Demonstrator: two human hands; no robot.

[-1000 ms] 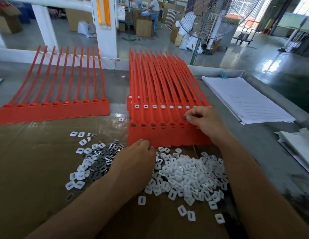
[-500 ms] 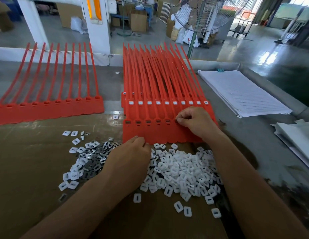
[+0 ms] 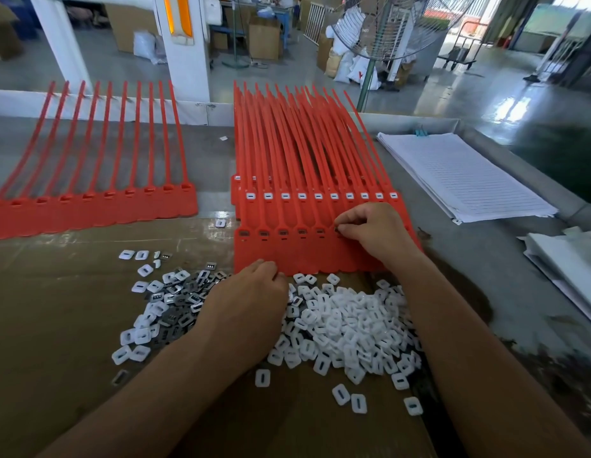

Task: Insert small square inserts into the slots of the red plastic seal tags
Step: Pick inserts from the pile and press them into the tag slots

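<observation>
Head view: insert (image 3: 337, 229) pinched by right hand (image 3: 373, 231) at a red seal tags (image 3: 287, 256) slot; left hand (image 3: 251, 302) grip within insert pile (image 3: 347, 325) cannot be told. Flush pressing is likely required next.

My seal tags (image 3: 304, 153) were bright red, and so was the row of tags (image 3: 89, 209) on the left. The far slots had white squares (image 3: 317, 196) with a dark line in each. The pile of inserts (image 3: 347, 325) was white; the metal bits (image 3: 175, 299) were grey and shiny. The little square (image 3: 337, 229) I pinched in my right hand (image 3: 376, 233) looked dark. The cardboard (image 3: 56, 325) was brown, the table (image 3: 208, 153) grey, the paper (image 3: 462, 176) white with thin lines.
</observation>
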